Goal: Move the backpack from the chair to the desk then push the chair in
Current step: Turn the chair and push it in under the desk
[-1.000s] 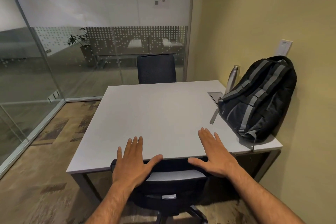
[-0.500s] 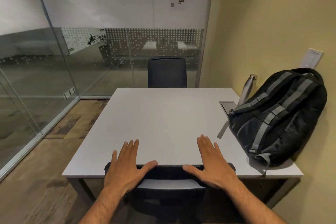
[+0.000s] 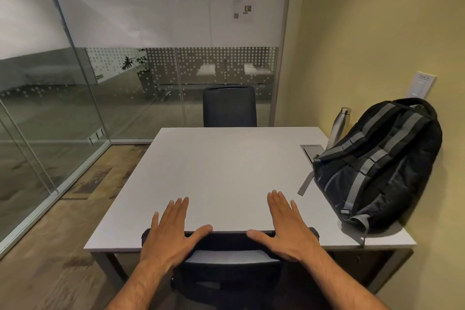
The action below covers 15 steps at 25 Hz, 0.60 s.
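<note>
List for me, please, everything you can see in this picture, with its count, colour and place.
desk: one, white, centre, against the yellow wall
backpack: one, black with grey straps, on the desk's right side, leaning on the wall
bottle: one, silver, upright behind the backpack
cable hatch: one, grey, set in the desk by the bottle
near chair: one, black, backrest at the desk's near edge
far chair: one, dark, across the desk
wall switch: one, white, above the backpack
plant: one, green, beyond the glass
left hand: open, flat on the near chair's backrest
right hand: open, likewise

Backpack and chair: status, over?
Both hands, left and right, flat on chair back. Backpack on desk. Nothing blocking.
</note>
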{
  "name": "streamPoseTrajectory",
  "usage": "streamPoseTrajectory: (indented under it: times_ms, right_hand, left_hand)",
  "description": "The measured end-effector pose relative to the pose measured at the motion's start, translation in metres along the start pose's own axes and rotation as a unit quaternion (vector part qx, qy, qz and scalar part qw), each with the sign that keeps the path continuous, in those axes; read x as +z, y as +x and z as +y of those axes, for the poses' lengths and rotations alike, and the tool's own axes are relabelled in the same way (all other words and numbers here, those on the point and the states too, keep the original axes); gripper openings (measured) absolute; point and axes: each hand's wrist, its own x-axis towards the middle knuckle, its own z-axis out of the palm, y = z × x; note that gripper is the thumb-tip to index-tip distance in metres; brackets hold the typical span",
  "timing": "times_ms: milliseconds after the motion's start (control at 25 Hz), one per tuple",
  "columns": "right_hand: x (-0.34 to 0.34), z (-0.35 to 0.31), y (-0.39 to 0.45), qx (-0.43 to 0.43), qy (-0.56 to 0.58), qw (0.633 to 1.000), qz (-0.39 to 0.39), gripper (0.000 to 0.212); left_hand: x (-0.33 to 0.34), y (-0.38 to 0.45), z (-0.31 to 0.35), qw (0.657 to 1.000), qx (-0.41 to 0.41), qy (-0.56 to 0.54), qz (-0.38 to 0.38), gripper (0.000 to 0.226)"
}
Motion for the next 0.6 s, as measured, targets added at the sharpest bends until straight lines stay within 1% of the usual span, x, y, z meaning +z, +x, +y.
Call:
streamPoseTrajectory:
  times_ms: [240,320,440,520,600]
  right_hand:
    - [-0.005,-0.006,-0.005,-0.008,0.006,1.0,0.009,0.125]
    - [-0.007,-0.008,-0.01,-0.011,0.009,1.0,0.021,0.118]
    - [-0.008,-0.011,-0.018,-0.023,0.01,0.997,0.07,0.1]
    - [-0.012,-0.012,-0.025,-0.027,0.029,0.994,0.104,0.091]
    - [-0.021,-0.019,-0.032,-0.027,0.074,0.988,0.134,0.085]
  left_hand:
    - [0.002,-0.005,0.0,0.999,0.017,-0.035,0.029,0.123]
    - [0.002,-0.01,0.0,0.998,0.028,-0.044,0.035,0.121]
    - [-0.001,-0.014,0.001,0.996,0.045,-0.06,0.044,0.109]
    - [-0.005,-0.017,0.005,0.995,0.054,-0.057,0.061,0.105]
    - [-0.007,-0.018,0.009,0.994,0.065,-0.048,0.074,0.105]
